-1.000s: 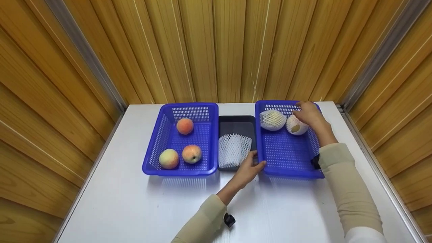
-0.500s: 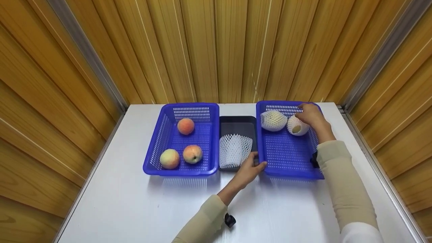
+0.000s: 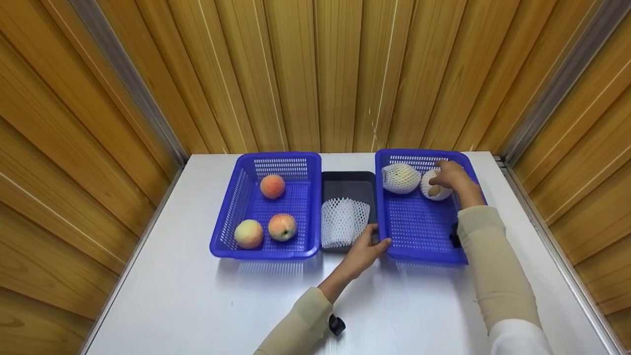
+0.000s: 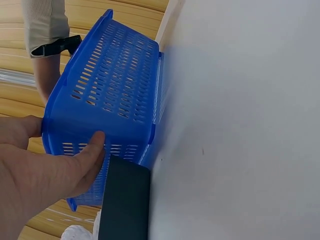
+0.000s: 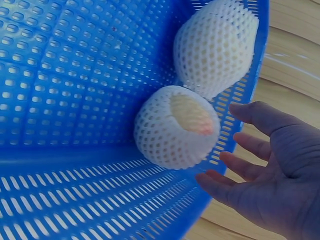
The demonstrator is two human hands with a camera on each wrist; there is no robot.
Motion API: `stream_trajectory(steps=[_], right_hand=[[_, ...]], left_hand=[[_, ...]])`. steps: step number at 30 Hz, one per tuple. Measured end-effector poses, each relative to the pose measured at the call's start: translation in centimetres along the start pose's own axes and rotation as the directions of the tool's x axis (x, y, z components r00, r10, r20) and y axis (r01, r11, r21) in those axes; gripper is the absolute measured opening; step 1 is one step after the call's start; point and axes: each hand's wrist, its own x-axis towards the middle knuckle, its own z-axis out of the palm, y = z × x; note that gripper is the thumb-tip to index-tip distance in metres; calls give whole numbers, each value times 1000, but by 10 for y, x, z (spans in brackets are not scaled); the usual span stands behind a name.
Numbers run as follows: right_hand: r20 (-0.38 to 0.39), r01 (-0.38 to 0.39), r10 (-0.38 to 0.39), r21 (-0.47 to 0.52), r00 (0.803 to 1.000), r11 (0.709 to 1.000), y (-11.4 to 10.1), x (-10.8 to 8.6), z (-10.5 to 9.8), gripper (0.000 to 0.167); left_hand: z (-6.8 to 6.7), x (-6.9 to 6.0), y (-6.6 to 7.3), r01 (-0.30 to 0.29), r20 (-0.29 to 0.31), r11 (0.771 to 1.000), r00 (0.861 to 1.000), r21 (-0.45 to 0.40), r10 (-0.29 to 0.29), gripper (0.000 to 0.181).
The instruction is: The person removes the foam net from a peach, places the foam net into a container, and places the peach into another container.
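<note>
Two netted fruits point(image 3: 401, 178) are resting in the basket point(image 3: 416, 222) our left hand point(image 3: 362, 253) is gripping, likely steadying it; we are holding nothing in our relaxed right hand point(image 3: 452, 176)

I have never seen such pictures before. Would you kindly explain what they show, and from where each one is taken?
There is no machine here: a person is working bare-handed. The wide view comes from a camera on the head, looking down; the other two come from cameras on the left and right wrists.

On the white table stand a left basket with three bare fruits, a black tray with white foam nets, and a right basket with two net-wrapped fruits.

The left hand holds the right basket's near corner. The right hand, fingers spread, is beside one wrapped fruit and grips nothing.
</note>
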Motion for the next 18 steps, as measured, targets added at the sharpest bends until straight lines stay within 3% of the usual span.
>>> stream_trajectory(steps=[8,18], right_hand=[[30,-20,19,40,999,999,7,4,-4,73],[150,-37,33,22,988,999,17,15,10,87]], left_hand=[[-1,8,7,-1,16,1000,1000,6,1,47],[-4,0,-2,13,25,1000,1000,-14,-12,46]])
